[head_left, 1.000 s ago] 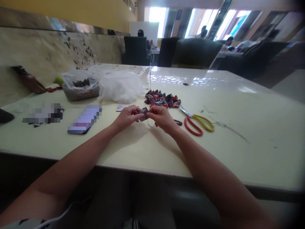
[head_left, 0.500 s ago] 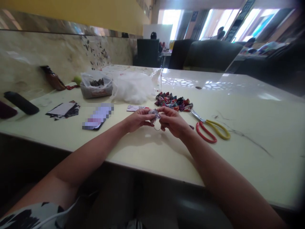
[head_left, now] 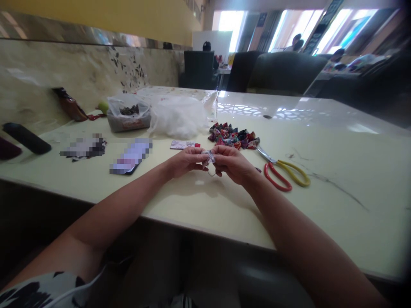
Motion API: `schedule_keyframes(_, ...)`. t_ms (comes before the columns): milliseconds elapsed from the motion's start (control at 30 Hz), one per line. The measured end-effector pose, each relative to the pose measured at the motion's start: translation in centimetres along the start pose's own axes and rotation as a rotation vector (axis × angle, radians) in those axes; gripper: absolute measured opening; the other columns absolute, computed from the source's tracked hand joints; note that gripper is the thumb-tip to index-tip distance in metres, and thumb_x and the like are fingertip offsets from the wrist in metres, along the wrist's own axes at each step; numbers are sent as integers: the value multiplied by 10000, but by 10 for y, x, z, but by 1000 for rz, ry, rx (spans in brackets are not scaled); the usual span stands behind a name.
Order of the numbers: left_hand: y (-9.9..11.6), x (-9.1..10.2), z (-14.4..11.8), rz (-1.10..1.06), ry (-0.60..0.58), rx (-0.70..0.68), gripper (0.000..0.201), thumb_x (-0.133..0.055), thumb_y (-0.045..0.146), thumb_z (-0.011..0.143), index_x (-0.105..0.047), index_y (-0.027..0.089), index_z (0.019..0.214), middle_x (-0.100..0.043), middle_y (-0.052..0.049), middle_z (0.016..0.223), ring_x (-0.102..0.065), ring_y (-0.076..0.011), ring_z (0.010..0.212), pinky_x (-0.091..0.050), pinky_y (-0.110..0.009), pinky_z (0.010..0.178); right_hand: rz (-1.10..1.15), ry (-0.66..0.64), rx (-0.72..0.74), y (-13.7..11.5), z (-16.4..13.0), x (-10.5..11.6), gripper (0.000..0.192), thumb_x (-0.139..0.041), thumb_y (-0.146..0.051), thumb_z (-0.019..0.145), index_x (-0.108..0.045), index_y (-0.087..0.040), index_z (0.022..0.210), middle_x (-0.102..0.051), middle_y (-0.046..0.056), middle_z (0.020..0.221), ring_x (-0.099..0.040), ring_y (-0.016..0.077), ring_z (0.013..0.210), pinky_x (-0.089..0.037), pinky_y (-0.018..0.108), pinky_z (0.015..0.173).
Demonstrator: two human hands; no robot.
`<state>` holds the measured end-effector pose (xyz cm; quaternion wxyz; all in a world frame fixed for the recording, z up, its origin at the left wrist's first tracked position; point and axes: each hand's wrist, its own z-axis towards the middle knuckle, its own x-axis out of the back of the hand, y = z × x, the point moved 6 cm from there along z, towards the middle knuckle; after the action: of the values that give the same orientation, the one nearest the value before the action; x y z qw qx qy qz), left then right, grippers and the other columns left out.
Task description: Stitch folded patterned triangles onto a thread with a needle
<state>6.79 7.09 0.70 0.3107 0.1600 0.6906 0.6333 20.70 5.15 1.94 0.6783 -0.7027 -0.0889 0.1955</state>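
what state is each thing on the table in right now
left hand: pinching the fabric piece
right hand: pinching the fabric piece
fabric piece: held above the table
scissors: lying flat, blades shut
plastic bag: open at the top
pile of fabric pieces: heaped, untouched

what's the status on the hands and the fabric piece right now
Left hand and right hand both pinching small fabric piece above table. Pile of fabric pieces behind, scissors to right. Nothing in the way.
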Motion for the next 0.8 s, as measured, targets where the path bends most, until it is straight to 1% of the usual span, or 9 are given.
schedule_keyframes(100, 1, -1, -1, -31, -8, 9, 370, -914, 473, 737, -725, 168, 826, -652, -28, 779, -652, -156, 743, -614, -367, 794, -20, 5, 29, -3, 0, -1, 286, -833, -329, 670, -601, -197, 771, -487, -89, 556, -396, 51, 450, -422, 214, 414)
schedule_keyframes(200, -2, -3, -2, 11, -46, 72, 452, -929, 548, 706, -751, 152, 833, -670, -47, 786, -659, -156, 731, -608, -335, 740, -59, 34, 39, -2, 1, -1, 221, -780, -305, 688, -601, -194, 755, -548, -65, 587, -443, 57, 454, -410, 208, 408)
schedule_keyframes(300, -4, -2, -2, 39, -39, 95, 430, -973, 478, 662, -768, 147, 845, -693, -47, 799, -659, -138, 715, -595, -294, 712, -84, 49, 30, 0, 2, 0, 188, -748, -290, 692, -593, -197, 742, -559, -60, 592, -445, 57, 457, -410, 204, 408)
schedule_keyframes(400, -2, 0, -2, 23, 2, 73, 342, -955, 397, 699, -779, 154, 862, -706, -38, 795, -644, -116, 679, -598, -280, 708, -82, 53, 26, 1, 3, 0, 172, -725, -284, 699, -577, -205, 738, -498, -82, 555, -390, 52, 446, -404, 202, 406)
schedule_keyframes(500, -3, 3, -2, 6, 38, 86, 318, -946, 399, 717, -791, 155, 850, -716, -41, 775, -653, -114, 662, -604, -269, 704, -108, 76, 38, 0, 4, 1, 160, -707, -271, 711, -562, -210, 736, -480, -86, 561, -370, 52, 445, -395, 204, 405)
schedule_keyframes(567, -6, 3, -3, 8, 47, 120, 341, -967, 415, 690, -800, 157, 837, -730, -51, 773, -668, -121, 662, -607, -262, 693, -170, 114, 54, -1, 5, 2, 124, -674, -250, 719, -557, -210, 727, -485, -77, 573, -382, 60, 451, -391, 213, 405)
schedule_keyframes(667, -11, 1, -4, -20, 45, 167, 372, -995, 433, 647, -797, 156, 797, -736, -62, 774, -671, -128, 664, -621, -267, 693, -349, 168, 116, -5, 6, 2, 71, -622, -215, 731, -555, -209, 709, -510, -51, 592, -433, 85, 492, -359, 220, 422)
schedule_keyframes(733, -13, 0, -4, -56, 69, 178, 349, -990, 409, 660, -784, 157, 787, -725, -58, 769, -675, -137, 675, -631, -277, 702, -474, 190, 193, -9, 6, 2, 84, -609, -195, 736, -540, -209, 690, -506, -42, 595, -449, 97, 545, -331, 217, 462)
schedule_keyframes(800, -14, 2, -3, -88, 113, 160, 290, -963, 351, 701, -775, 156, 804, -711, -48, 763, -678, -138, 691, -637, -281, 720, -540, 203, 255, -12, 5, 3, 99, -601, -190, 741, -525, -209, 681, -487, -41, 600, -446, 107, 598, -322, 217, 507)
